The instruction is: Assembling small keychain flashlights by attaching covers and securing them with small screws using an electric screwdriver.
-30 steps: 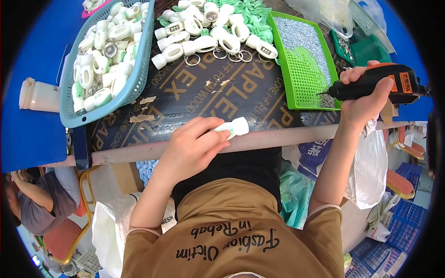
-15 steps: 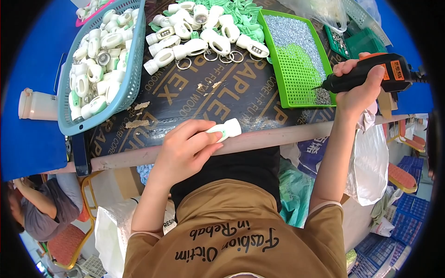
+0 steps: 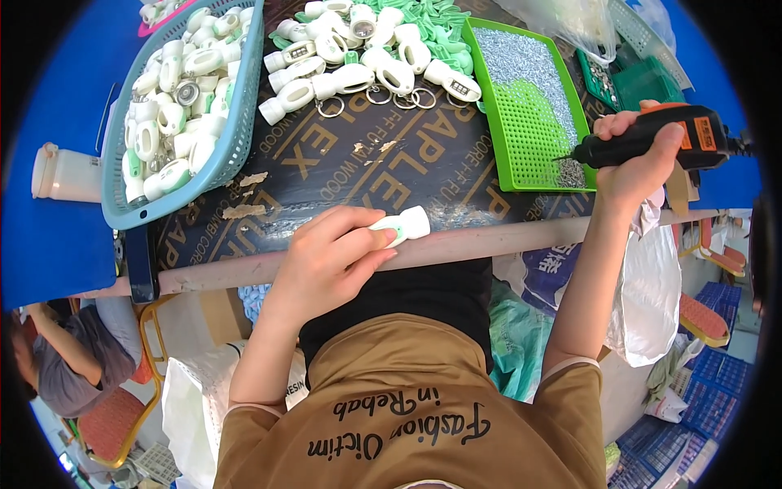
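White plastic everywhere on this bench. Left hand [image 3: 326, 261] sits at about 7 o'clock from the middle of the dark board [image 3: 375, 175], fingers curled snug round a small white plastic piece [image 3: 405, 225] with a bit of green on it, held right at the near edge of the board over the pale strip. Right hand [image 3: 635, 159] is out at 3 o'clock, wrapped tight on a black and orange electric screwdriver [image 3: 652, 143], tip resting at the corner of the green tray [image 3: 533, 155] where a heap of tiny screws sits

More white pieces lie in a pile [image 3: 366, 57] at 12 o'clock, and the blue basket [image 3: 236, 147] at 10 o'clock is full of them too

What I'd worry about: the piece hangs half over the edge, so one slip of the thumb and it could drop to the floor. Also the driver tip looks close enough to flick screws out of the tray if the wrist jerks
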Motion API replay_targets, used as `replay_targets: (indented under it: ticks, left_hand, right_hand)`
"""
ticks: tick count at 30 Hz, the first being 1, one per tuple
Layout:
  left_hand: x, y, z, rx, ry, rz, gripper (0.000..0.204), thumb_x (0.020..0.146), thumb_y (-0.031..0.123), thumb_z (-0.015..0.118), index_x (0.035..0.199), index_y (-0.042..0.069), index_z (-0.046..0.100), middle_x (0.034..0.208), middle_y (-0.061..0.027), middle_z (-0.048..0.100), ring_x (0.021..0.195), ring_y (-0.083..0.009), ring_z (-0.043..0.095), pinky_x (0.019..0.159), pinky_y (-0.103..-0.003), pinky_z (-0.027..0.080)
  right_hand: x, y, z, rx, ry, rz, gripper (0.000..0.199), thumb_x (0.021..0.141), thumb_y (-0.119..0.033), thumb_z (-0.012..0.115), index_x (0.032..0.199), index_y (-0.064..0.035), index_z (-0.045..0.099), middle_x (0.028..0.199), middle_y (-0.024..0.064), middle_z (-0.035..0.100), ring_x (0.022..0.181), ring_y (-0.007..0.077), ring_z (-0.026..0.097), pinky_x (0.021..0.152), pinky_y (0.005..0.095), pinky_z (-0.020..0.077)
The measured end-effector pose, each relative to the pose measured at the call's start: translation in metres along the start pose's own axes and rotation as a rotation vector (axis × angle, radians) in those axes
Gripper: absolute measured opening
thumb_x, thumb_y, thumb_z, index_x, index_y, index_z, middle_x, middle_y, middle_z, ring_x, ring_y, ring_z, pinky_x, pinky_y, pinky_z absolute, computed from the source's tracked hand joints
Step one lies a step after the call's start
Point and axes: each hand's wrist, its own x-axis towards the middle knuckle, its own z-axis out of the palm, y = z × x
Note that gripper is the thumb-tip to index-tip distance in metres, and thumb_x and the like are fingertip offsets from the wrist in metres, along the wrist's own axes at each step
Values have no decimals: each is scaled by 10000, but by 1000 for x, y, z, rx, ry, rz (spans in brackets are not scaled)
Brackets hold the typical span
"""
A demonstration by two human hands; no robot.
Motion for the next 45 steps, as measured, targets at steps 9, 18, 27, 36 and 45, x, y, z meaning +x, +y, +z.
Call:
replay_targets:
  ticks: [9,18,27,36,45]
  left_hand:
    - [0,-5,0,-9,3,41,168,727,103,729,873,67,654,907,-89,629,778,-245,619,637,-341,504]
    - [-1,-3,1,-47,23,32,166,735,100,712,884,75,642,876,-65,614,784,-251,611,659,-356,501]
    - [-1,-4,2,-36,57,56,195,675,89,767,841,80,665,880,-78,637,727,-246,629,609,-335,502]
    - [0,-4,3,-37,55,45,192,671,85,767,836,77,668,875,-81,635,726,-244,630,611,-333,505]
    - [0,-4,4,-27,56,64,188,678,86,760,836,77,659,868,-75,633,723,-243,628,604,-331,502]
  right_hand:
    - [-16,-56,32,360,-299,151,799,733,-769,490,1060,-39,500,661,87,485,610,200,429,618,341,358]
    - [-72,-50,97,402,-655,182,898,618,-860,507,1120,-115,480,672,26,469,553,160,447,579,322,362]
    - [-86,-47,104,379,-509,269,900,624,-876,479,1110,-119,491,646,22,478,522,151,449,546,316,365]
    - [-83,-41,102,475,-570,351,924,618,-880,481,1137,-116,485,652,15,492,533,146,465,550,317,378]
    - [-80,-38,107,459,-683,289,941,603,-885,488,1126,-104,477,651,34,507,532,153,476,534,314,391]
